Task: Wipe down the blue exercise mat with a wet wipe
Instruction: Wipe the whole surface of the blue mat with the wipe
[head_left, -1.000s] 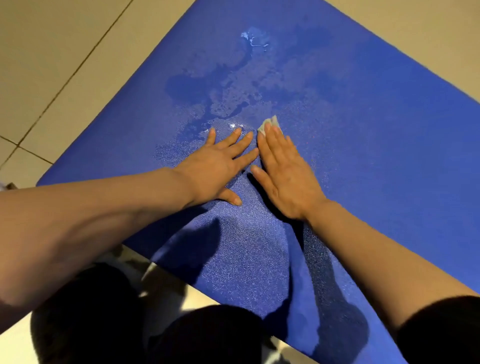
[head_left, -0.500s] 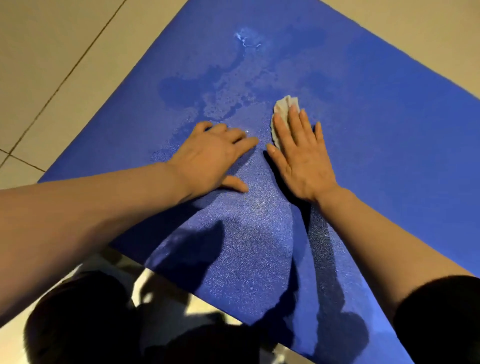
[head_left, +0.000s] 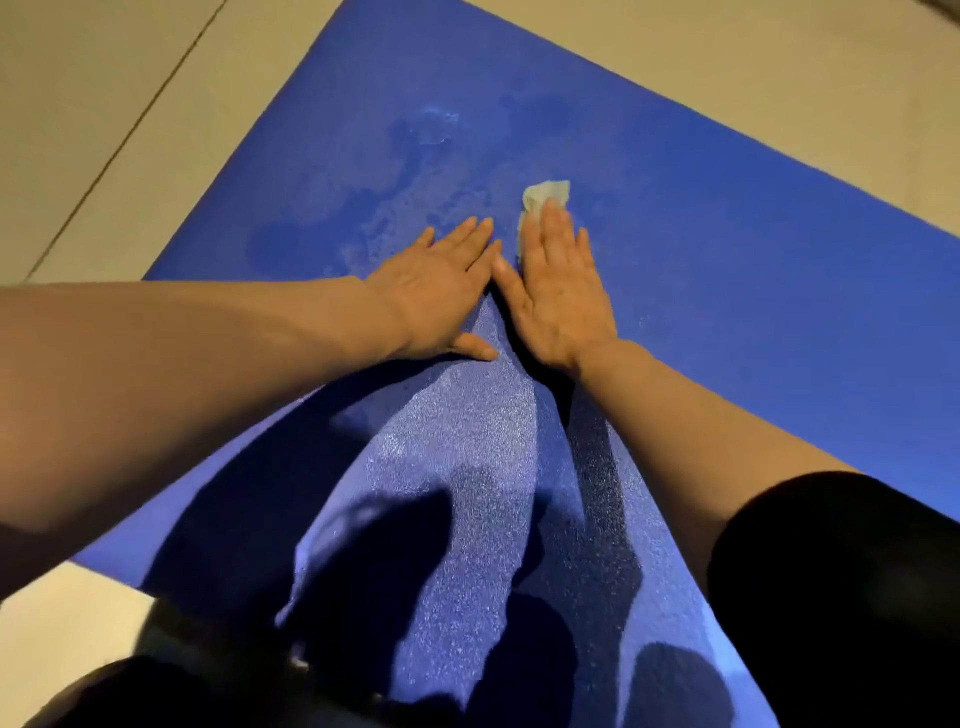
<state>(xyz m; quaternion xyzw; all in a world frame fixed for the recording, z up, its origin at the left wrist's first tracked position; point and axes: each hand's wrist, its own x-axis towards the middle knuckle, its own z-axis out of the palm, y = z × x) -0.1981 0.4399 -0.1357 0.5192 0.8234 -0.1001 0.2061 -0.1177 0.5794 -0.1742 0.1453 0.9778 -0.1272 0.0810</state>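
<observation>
The blue exercise mat (head_left: 727, 270) lies slantwise on the floor and fills most of the view. A pale wet wipe (head_left: 545, 195) lies on it, its far end sticking out past my fingertips. My right hand (head_left: 558, 291) lies flat on the wipe, fingers together, pressing it to the mat. Just to its left, my left hand (head_left: 441, 296) rests palm down on the bare mat with nothing in it. Dark wet patches (head_left: 374, 208) spread on the mat beyond and left of the hands.
Beige floor tiles (head_left: 104, 130) border the mat on the left and at the top right. My dark-clothed knees (head_left: 156, 686) and their shadows sit at the mat's near edge. A black sleeve (head_left: 841, 597) covers my right upper arm.
My right hand has slid the wipe forward along the mat, away from me. My left hand has stayed flat beside it, its fingers now closer together.
</observation>
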